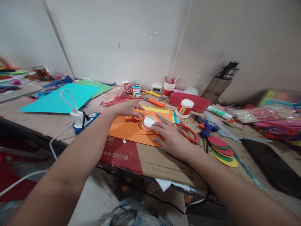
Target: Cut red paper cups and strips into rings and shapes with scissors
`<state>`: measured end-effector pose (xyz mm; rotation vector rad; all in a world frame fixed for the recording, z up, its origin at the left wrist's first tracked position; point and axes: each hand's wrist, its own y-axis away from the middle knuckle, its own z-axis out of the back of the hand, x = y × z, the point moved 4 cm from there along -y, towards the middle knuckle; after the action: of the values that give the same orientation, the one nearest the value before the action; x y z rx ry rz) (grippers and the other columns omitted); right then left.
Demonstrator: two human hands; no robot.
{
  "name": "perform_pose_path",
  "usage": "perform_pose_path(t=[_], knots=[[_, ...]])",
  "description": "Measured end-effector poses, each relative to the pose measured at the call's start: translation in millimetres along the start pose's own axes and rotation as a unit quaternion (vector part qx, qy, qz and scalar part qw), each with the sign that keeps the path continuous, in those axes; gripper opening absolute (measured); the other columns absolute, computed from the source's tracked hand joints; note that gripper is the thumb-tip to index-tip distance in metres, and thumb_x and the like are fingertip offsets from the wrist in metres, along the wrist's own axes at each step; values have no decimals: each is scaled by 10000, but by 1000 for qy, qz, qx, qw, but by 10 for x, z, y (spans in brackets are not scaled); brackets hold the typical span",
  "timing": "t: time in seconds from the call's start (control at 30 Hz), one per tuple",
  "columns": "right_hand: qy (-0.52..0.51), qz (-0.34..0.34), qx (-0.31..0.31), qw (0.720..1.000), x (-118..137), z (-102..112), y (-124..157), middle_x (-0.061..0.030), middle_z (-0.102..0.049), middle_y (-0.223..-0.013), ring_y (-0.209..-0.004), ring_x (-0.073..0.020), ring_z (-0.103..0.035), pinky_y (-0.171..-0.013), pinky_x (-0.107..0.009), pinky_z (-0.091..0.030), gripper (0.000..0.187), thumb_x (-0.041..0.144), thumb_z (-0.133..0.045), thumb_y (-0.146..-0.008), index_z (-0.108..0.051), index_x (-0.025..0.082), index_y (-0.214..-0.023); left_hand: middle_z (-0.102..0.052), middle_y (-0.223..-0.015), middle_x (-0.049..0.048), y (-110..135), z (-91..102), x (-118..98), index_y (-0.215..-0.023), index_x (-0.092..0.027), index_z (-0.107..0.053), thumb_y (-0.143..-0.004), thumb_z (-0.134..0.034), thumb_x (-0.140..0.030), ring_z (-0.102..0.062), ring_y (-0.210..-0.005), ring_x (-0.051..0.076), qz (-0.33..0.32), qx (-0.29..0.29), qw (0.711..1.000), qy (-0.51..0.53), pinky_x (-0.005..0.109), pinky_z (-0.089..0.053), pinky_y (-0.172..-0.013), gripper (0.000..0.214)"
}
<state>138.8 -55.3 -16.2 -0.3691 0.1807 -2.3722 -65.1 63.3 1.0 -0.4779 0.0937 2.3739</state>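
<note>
Papercraft workspace, home or workshop being uncertain. A bench [48, 121] is standing against white wall panels [113, 34] and is carrying turquoise card [58, 99], orange card [133, 129], red-handled scissors [184, 126], an orange utility knife [155, 102], a hot-glue gun [208, 129] and stacked paper discs [221, 143]. Red paper strips [115, 101] are littering its surface, and a power strip [92, 118] near the front edge is holding a white plug [76, 116].

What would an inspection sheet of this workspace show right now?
Surface: brown cardboard with a red printed area; orange paper on top.
Working things: white round piece on the orange paper; scissors by the right hand.
Clutter: red strips, stacked discs, phone.
Hands: right fingertips at the white piece's edge; left hand over the orange paper, grip unclear.
Cables: white cable over the front edge; black cord passes behind the right forearm.
Surroundings: pale wall behind.
</note>
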Motion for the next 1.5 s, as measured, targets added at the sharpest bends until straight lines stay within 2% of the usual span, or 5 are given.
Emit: perform_pose_path(t=[0.13,0.3,0.57,1.13,1.5], knots=[[-5,6,-18,1000,-21,-15,-4,-110,-615,-1289,-1302,-325,-439,-1028,-530,-383,324,317,-565,-931,-627,213,-1232,-707,-1033,76,-34,35,-97,-1016,-172,-728,-849,-620,-402,-600,-898,160,7,-125,992,25,268,-435,-786,304],[-3,12,-31,999,-62,-47,-18,-108,-640,-1220,-1193,-293,-509,-988,-497,-406,270,266,-595,-911,-647,200,-1168,-681,-763,37,-86,-24,-212,-765,-140,-703,-858,-573,-312,-543,-684,120,8,-161,984,69,252,-385,-644,235],[3,-28,-50,998,-84,-63,-99,-108,-632,-1204,-1125,-304,-505,-925,-487,-424,183,227,-635,-878,-682,188,-1051,-667,-714,46,30,207,73,-781,-135,-714,-822,-592,-320,-541,-671,147,149,-289,944,50,277,-355,-642,225],[-38,-79,-107,990,-182,150,-348,-112,-674,-1070,-1033,-227,-581,-933,-384,-434,172,246,-552,-929,-693,160,-977,-701,-702,66,144,287,231,-752,-122,-752,-772,-580,-222,-582,-671,166,223,-285,932,30,267,-378,-615,199],[93,-168,126,973,-211,-5,-658,-165,-679,-1092,-940,-245,-644,-726,-279,-429,382,440,-585,-884,-715,127,-1060,-687,-680,45,47,223,181,-725,-127,-734,-775,-616,-278,-557,-638,141,152,-292,939,94,252,-379,-613,198]])
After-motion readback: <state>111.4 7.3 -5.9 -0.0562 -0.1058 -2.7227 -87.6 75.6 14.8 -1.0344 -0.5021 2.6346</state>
